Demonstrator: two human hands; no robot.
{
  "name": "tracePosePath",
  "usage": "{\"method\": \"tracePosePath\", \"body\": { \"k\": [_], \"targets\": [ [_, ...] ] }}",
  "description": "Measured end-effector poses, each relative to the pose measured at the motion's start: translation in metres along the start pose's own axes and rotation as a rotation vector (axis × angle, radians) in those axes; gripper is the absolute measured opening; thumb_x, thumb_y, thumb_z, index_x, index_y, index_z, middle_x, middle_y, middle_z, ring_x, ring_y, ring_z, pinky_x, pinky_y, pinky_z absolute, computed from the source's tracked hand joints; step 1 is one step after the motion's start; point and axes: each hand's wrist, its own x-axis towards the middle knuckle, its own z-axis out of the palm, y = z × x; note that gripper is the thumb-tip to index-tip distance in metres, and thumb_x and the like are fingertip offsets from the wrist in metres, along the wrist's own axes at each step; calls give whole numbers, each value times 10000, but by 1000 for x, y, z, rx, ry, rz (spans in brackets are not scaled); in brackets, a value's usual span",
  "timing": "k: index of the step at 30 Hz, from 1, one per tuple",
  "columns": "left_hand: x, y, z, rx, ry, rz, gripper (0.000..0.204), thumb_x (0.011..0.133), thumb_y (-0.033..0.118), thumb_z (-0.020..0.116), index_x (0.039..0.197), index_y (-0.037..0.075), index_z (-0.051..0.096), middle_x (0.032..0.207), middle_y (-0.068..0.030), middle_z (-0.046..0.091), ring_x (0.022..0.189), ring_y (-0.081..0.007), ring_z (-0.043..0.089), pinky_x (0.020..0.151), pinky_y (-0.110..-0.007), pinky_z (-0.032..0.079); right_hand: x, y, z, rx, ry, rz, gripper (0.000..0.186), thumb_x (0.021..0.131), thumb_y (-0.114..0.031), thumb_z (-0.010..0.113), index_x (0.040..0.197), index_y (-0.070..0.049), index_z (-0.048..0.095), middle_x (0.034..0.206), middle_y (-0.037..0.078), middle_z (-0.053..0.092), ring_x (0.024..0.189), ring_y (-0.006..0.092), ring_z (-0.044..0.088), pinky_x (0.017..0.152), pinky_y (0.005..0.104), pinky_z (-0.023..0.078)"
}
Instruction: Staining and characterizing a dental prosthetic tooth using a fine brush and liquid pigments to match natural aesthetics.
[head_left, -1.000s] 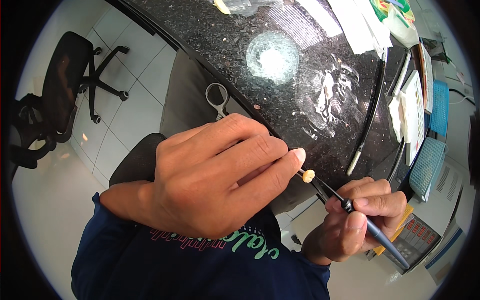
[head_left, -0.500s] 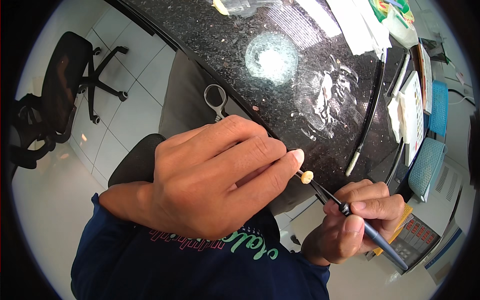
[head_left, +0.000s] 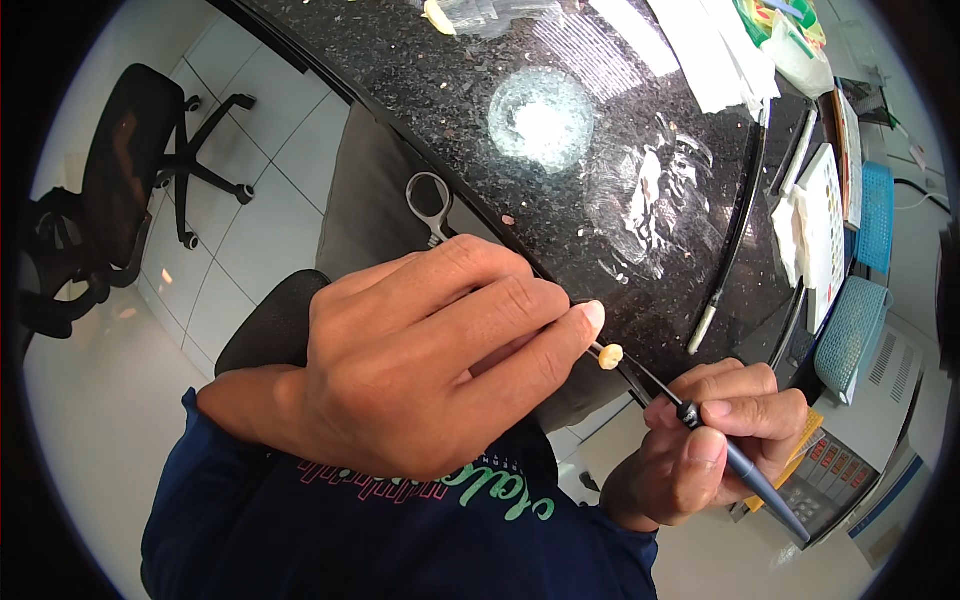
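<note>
My left hand point(head_left: 430, 350) is closed around metal ring-handled forceps point(head_left: 430, 205). One finger ring sticks out past my knuckles, and most of the shaft is hidden by my fingers. At the tip, beside my left fingertip, sits a small yellowish tooth-shaped dental crown point(head_left: 610, 357). My right hand point(head_left: 730, 440) pinches a slim brush point(head_left: 765, 490) with a blue-grey handle and a black collar. Its thin dark tip points toward the crown, with the end very close to it; whether they touch I cannot tell.
A black speckled countertop point(head_left: 450, 110) carries a round glassy disc point(head_left: 541, 120), smeared white residue point(head_left: 655, 200), paper sheets point(head_left: 710, 55) and a dark hose-like rod point(head_left: 740, 230). Blue mesh baskets point(head_left: 853, 335) stand at the right. A black office chair point(head_left: 125, 180) is at the left.
The crown has turned slightly at the forceps tip, and the brush tip has shifted a little beside it. Both hands stay nearly in place.
</note>
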Motion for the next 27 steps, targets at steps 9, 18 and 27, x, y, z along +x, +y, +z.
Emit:
{"method": "tracePosePath", "body": {
  "k": [9, 18, 27],
  "targets": [
    [0, 0, 0, 4, -2, 6, 276, 615, 39, 711, 890, 28, 722, 703, -42, 614, 602, -158, 571, 482, -229, 477, 1, 0, 0, -14, -24, -3, 178, 750, -26, 607, 850, 28, 471, 665, 126, 542, 466, 133, 533, 453, 225, 502],
    [-1, -1, -1, -11, -15, 0, 281, 617, 29, 716, 898, 24, 717, 705, -45, 613, 598, -160, 576, 481, -231, 477, 1, -1, 1, -23, -29, 9, 174, 747, -15, 609, 853, 26, 476, 667, 127, 544, 475, 132, 537, 463, 224, 502],
    [0, 0, -1, -16, -20, -5, 285, 616, 20, 721, 901, 22, 715, 715, -46, 613, 604, -161, 579, 482, -233, 478, 1, 0, 0, -35, -15, -3, 170, 752, -30, 608, 843, 25, 475, 656, 123, 544, 464, 131, 532, 461, 226, 504]
  ]
}}
